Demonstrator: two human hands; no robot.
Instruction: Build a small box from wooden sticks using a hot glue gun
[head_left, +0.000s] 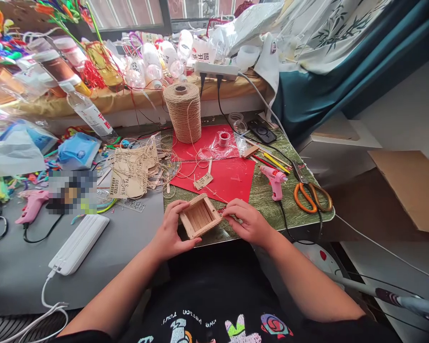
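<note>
My left hand [169, 232] grips a small open box built of wooden craft sticks [190, 226], thumb along its near edge and fingers at the far left corner. The box is tilted so that its slatted inside faces up. At its right corner my right hand [249, 222] is closed in a pinch; something small and reddish shows by the fingertips, too small to name. A strand of twine [218, 194] runs across the red sheet [232, 178] toward these fingers. Just beyond the box lies a small printed piece of brown card [203, 181].
A large twine spool [183, 114] stands behind the red sheets. At right are a pink glue gun [273, 181] and orange-handled scissors [309, 193], cords trailing off the edge. Sandpaper pieces [128, 171], a white power bank [79, 244] and another pink glue gun [32, 206] lie left.
</note>
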